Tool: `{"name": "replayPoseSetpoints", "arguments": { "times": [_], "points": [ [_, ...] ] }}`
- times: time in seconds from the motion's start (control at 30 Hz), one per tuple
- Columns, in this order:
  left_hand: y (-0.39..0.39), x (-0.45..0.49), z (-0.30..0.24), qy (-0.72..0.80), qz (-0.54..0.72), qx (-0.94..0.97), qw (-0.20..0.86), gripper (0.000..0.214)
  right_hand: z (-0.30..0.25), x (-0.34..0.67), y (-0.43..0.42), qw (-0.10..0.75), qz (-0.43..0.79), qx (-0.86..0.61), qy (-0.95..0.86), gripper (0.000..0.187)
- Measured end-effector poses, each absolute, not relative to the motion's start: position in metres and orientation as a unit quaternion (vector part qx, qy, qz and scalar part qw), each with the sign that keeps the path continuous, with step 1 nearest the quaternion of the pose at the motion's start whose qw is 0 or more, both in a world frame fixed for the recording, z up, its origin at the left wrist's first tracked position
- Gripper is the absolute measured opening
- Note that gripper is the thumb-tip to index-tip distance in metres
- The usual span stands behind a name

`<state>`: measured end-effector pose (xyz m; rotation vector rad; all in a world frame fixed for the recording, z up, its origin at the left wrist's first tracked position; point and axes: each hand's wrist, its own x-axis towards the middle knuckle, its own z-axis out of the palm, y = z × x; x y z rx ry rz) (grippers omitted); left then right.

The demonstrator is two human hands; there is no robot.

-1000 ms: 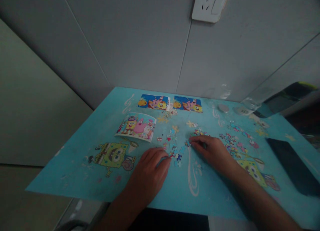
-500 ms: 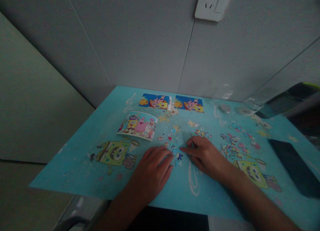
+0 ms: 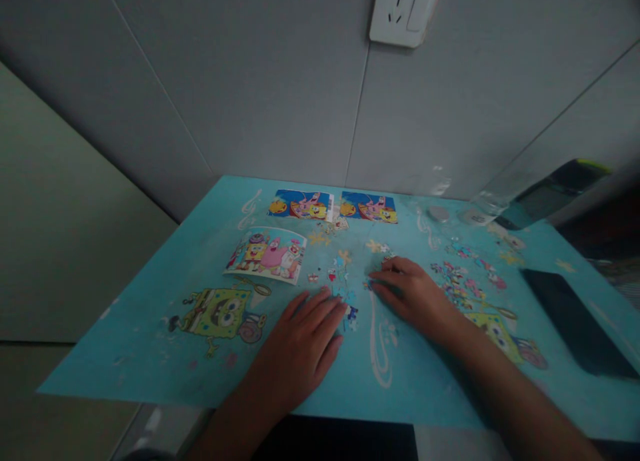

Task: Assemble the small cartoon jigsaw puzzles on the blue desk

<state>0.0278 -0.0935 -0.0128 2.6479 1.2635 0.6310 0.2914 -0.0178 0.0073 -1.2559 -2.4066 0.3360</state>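
Note:
My left hand (image 3: 307,338) lies palm down on the blue tabletop, fingers stretched out and slightly spread. Its fingertips reach the edge of a small cluster of jigsaw pieces (image 3: 351,314), partly covering it. To the right, my right hand (image 3: 405,284) has thumb and forefinger close together at a small jigsaw piece (image 3: 367,285), low over the table. More loose pieces, one with a red patch (image 3: 332,274), lie just beyond the hands. A curved picture card (image 3: 270,254) with cartoon characters rests beyond my left hand.
Two blue cartoon cards (image 3: 301,204) lie near the wall. A pile of jigsaw pieces (image 3: 457,281) spreads right of my right forearm. Farther right are a dark flat slab (image 3: 575,321), a clear bottle (image 3: 485,211) on its side and a round grey lid (image 3: 439,214).
My right hand has drawn back a little from the cluster beside my left hand, with a small jigsaw piece at its fingertips. My left hand stays nearly in place. The view has shifted slightly.

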Motion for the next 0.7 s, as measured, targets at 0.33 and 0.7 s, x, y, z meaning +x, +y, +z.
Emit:
{"name": "replayPoseSetpoints", "arguments": {
  "times": [0.33,0.7],
  "points": [
    [-0.094,0.027,-0.018,0.416,0.235,0.877,0.054,0.039,0.001,0.288,-0.017,0.2,0.133,-0.451,-0.859,0.023],
    [-0.095,0.026,-0.025,0.429,0.237,0.87,0.042,0.031,0.002,0.288,-0.015,0.212,0.155,-0.458,-0.849,0.014]
  ]
}}
